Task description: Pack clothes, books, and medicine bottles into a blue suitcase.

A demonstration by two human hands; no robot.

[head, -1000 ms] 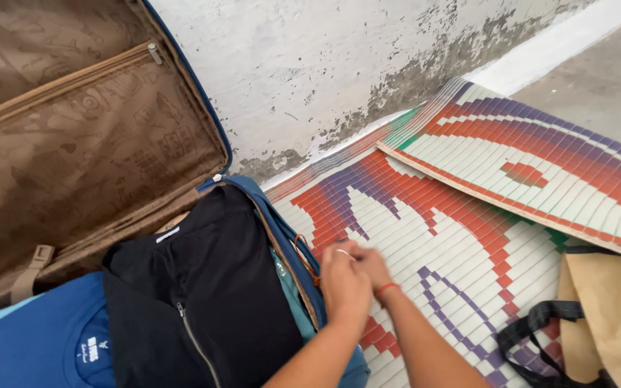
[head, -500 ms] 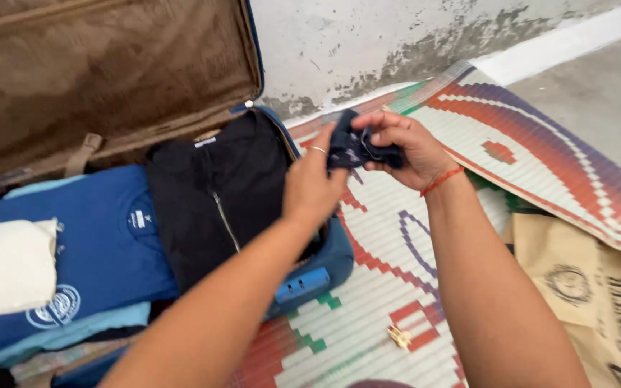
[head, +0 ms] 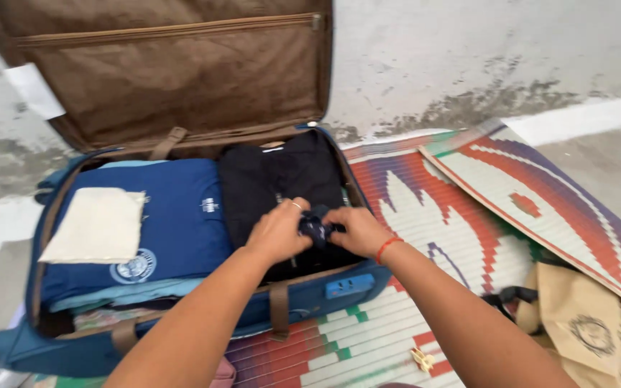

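My left hand (head: 278, 231) and my right hand (head: 357, 230) both grip a small dark blue bundle of cloth (head: 315, 227), holding it just above a folded black zip garment (head: 282, 179). That garment lies in the right half of an open blue suitcase (head: 310, 291). A folded blue shirt (head: 170, 215) fills the left half, with a cream cloth (head: 98, 224) on top of it. A ring shows on my left hand and a red thread on my right wrist.
The suitcase's brown-lined lid (head: 174, 72) leans on a stained white wall (head: 468, 50). A woven mat (head: 425, 223) in red, purple and white covers the floor, with a second mat piece (head: 562, 208) overlapping. A tan bag with black straps (head: 583, 316) lies at right. A small gold clip (head: 420, 358) rests on the mat.
Both hands have carried the dark bundle down and left, from above the mat to over the black garment in the suitcase. The view has swung left, showing the whole case.
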